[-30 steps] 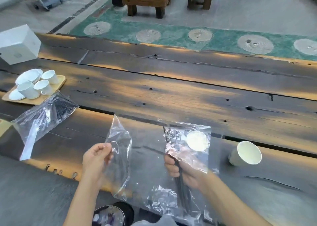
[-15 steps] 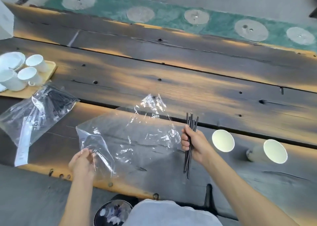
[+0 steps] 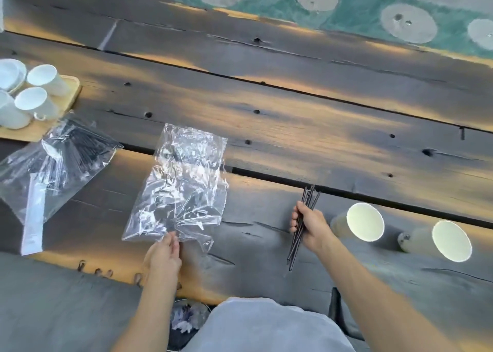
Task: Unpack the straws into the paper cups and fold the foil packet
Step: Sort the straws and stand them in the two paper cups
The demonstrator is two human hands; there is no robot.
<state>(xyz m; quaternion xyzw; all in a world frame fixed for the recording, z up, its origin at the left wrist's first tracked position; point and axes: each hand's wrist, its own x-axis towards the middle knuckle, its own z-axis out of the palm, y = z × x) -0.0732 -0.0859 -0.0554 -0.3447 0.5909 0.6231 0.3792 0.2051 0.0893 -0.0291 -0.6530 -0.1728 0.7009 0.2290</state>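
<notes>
Black straws [image 3: 304, 218] — maybe five — gripped in right hand [image 3: 310, 226]; left hand [image 3: 164, 254] pinches packet [image 3: 181, 186]; two cups [image 3: 365, 222].

— How's the light?

— Soft and even, rather dim. Warm amber patches streak the dark table [image 3: 280, 127] from nine towards three o'clock; the direction of the source is unclear.

— Shadows?

— Faint. A soft one lies under each cup [image 3: 365, 222] at four o'clock.

— Glare?

— White glints all over the crumpled packet [image 3: 184, 180] at centre, and on the bag [image 3: 53, 164] at nine o'clock.

— Sharpness?

— Soft throughout, smeared like motion blur; the wood grain is mushy. The mugs [image 3: 34, 100] at ten o'clock are washed pale. Plank lines bow and tilt towards the edges — wide-angle distortion.
</notes>
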